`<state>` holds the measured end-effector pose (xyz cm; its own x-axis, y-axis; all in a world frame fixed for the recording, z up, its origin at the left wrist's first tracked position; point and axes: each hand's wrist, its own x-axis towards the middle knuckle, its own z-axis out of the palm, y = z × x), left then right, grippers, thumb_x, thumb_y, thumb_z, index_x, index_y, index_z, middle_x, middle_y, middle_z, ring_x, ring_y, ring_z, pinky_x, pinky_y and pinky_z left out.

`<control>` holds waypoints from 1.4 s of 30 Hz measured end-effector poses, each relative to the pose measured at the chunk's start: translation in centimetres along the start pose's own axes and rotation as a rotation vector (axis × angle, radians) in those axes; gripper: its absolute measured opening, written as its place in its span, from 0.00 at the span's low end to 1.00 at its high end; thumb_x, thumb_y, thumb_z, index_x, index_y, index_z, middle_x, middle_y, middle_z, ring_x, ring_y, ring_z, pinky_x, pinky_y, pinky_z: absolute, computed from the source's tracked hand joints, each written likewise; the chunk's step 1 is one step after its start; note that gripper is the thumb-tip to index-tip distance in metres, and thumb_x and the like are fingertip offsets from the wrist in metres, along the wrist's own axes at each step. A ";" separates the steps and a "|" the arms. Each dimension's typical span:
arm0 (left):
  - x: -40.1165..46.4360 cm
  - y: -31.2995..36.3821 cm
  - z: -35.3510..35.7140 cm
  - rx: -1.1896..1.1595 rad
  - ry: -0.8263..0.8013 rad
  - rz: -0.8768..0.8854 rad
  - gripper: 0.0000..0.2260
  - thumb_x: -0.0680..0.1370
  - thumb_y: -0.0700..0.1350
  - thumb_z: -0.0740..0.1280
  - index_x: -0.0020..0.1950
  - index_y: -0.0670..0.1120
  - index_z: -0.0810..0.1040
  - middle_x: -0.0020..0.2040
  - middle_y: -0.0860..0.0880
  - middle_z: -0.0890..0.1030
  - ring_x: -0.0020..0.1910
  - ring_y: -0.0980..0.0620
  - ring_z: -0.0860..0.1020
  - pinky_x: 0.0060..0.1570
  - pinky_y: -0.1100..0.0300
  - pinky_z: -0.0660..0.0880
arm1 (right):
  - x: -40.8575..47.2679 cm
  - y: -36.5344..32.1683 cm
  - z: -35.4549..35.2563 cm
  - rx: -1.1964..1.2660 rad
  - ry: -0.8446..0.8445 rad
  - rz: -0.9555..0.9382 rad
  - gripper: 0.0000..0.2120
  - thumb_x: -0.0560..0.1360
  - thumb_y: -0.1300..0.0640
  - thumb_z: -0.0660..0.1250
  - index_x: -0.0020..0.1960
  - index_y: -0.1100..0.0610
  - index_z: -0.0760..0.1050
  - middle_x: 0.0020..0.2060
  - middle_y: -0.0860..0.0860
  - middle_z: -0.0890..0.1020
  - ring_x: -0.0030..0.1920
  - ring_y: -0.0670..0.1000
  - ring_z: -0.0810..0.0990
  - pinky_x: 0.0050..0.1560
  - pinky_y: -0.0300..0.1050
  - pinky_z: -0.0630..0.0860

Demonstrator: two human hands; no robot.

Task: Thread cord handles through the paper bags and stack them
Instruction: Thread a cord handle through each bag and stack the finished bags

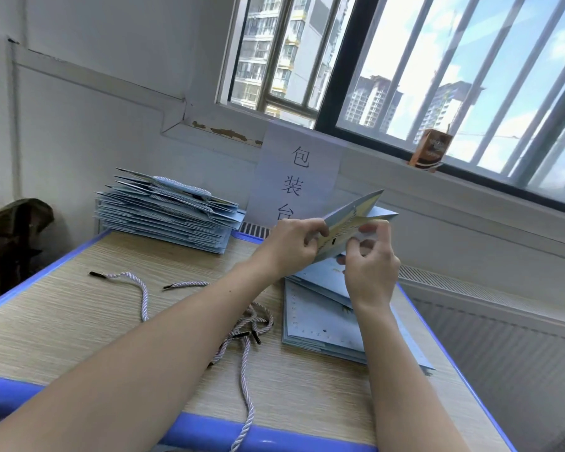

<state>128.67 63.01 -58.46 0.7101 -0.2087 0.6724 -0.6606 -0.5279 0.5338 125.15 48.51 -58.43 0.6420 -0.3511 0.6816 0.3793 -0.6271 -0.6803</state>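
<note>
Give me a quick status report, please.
Both hands, left and right, pinching bag above flat pile. Loose cords on table. Nothing blocking.

Both hands, left (289,243) and right (371,269), pinch a folded paper bag (356,210) above the desk (79,321). Loose cords (137,288) lie between two bag stacks.

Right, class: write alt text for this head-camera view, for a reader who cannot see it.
Over a wooden table, a person's left hand and right hand grip a folded pale blue paper bag held above a stack of flat bags. Loose twisted cords lie on the table, and a pile of bags with handles sits at its far left.
</note>
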 end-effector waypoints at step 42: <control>-0.9 0.4 0.6 0.487 -0.088 0.167 0.15 0.79 0.34 0.58 0.57 0.53 0.71 0.49 0.49 0.74 0.32 0.43 0.71 0.31 0.56 0.61 | 0.3 0.1 -0.7 -0.185 -0.155 0.129 0.13 0.76 0.52 0.64 0.36 0.54 0.82 0.27 0.50 0.82 0.39 0.55 0.83 0.45 0.50 0.79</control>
<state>127.97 62.51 -59.16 0.6361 -0.3802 0.6714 -0.5919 -0.7987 0.1085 124.91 47.88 -58.15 0.7769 -0.3347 0.5334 0.1690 -0.7052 -0.6886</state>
